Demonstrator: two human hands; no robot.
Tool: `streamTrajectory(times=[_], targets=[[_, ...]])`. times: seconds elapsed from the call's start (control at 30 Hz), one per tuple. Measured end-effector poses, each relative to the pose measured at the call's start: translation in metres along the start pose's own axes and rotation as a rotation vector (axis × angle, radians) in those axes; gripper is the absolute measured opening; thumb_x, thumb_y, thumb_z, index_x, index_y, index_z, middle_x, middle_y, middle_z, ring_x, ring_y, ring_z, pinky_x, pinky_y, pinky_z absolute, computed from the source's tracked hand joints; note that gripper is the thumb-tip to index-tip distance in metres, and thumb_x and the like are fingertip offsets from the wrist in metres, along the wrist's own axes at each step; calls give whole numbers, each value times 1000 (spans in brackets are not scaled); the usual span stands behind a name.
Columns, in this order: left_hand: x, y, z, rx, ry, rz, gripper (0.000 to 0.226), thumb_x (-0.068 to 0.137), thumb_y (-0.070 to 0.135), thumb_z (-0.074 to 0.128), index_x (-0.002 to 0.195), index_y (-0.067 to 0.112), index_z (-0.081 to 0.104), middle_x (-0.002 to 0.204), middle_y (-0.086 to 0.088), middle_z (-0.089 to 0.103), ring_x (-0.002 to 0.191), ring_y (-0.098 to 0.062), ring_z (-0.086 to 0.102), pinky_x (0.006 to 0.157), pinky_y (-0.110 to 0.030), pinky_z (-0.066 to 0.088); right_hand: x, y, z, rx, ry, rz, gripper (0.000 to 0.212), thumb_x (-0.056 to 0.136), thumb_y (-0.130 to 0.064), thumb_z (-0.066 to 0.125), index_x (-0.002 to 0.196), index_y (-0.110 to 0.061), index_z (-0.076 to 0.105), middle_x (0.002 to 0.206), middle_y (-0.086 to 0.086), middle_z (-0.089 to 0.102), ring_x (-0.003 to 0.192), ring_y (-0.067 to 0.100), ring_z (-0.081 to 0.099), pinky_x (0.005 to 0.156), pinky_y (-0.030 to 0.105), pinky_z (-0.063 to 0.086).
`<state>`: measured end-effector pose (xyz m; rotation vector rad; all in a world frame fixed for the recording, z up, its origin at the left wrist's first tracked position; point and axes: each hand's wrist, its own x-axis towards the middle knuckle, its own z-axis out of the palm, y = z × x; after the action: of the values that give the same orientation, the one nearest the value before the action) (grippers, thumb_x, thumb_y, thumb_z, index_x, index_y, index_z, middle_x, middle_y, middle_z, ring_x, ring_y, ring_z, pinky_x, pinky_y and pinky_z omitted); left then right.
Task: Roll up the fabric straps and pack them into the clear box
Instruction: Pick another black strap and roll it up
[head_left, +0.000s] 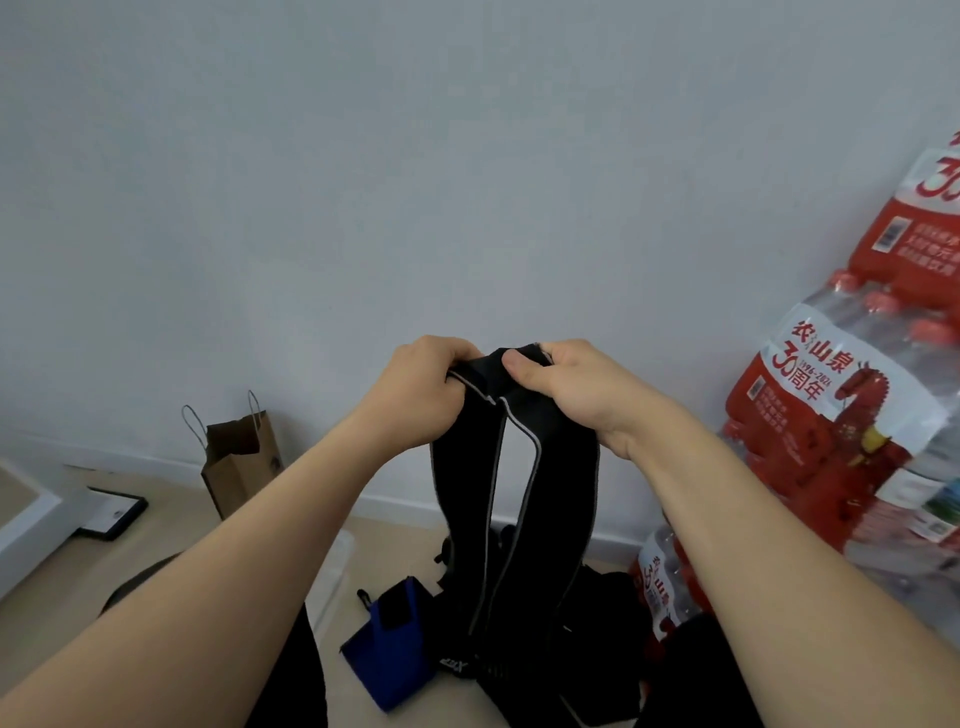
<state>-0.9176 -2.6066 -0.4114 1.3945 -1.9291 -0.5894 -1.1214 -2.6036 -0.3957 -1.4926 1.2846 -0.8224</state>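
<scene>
I hold a black fabric strap (561, 483) with grey edging up in front of a white wall. It is folded over at the top and hangs down in two lengths to the floor. My left hand (421, 384) grips the left side of the fold, my right hand (576, 384) pinches the right side with the thumb on top. A blue strap (387, 660) lies on the floor below, beside more black straps (597, 623). The clear box (332, 566) shows partly behind my left forearm.
Shrink-wrapped packs of water bottles (852, 415) are stacked at the right against the wall. A brown paper bag (239, 462) stands at the left by the wall. A dark flat frame (111, 517) and a white unit (26, 525) lie further left.
</scene>
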Motion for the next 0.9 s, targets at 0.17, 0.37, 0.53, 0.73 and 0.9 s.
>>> streamTrajectory(times=[0.17, 0.37, 0.53, 0.73, 0.9], targets=[[9, -22, -1, 172, 11, -83, 35, 90, 1, 46, 95, 21, 75, 88, -1, 74, 87, -25, 68, 72, -37, 58, 11, 7, -1, -48, -68, 173, 53, 94, -58, 76, 101, -6, 79, 87, 6, 81, 65, 14, 73, 57, 24, 55], [20, -49, -6, 185, -263, -377, 25, 103, 18, 57, 85, 3, 67, 81, -14, 74, 74, -36, 74, 57, -34, 57, 19, 14, -15, 277, -304, 47, 35, 93, -38, 79, 105, -5, 84, 102, 16, 81, 85, 20, 79, 72, 27, 62], [15, -52, -11, 9, -621, -480, 21, 103, 10, 54, 107, 6, 74, 89, -10, 83, 79, -32, 82, 65, -42, 68, 26, 13, -13, 366, -369, -171, 31, 102, -13, 67, 132, -8, 74, 118, 18, 78, 106, 30, 78, 85, 37, 64], [10, -53, -17, -1, -629, -534, 42, 90, 53, 60, 101, 17, 78, 92, -4, 83, 80, -27, 83, 66, -39, 67, 29, 9, 12, 278, -125, -93, 25, 101, 3, 68, 124, -5, 75, 113, 17, 81, 101, 29, 81, 81, 35, 67], [3, -47, -18, 1, -294, -227, 41, 78, 61, 66, 110, 35, 67, 102, 9, 74, 94, -19, 76, 76, -38, 62, 25, 0, 30, 320, 3, -66, 22, 104, -17, 72, 113, 1, 79, 106, 17, 82, 91, 24, 80, 82, 34, 66]])
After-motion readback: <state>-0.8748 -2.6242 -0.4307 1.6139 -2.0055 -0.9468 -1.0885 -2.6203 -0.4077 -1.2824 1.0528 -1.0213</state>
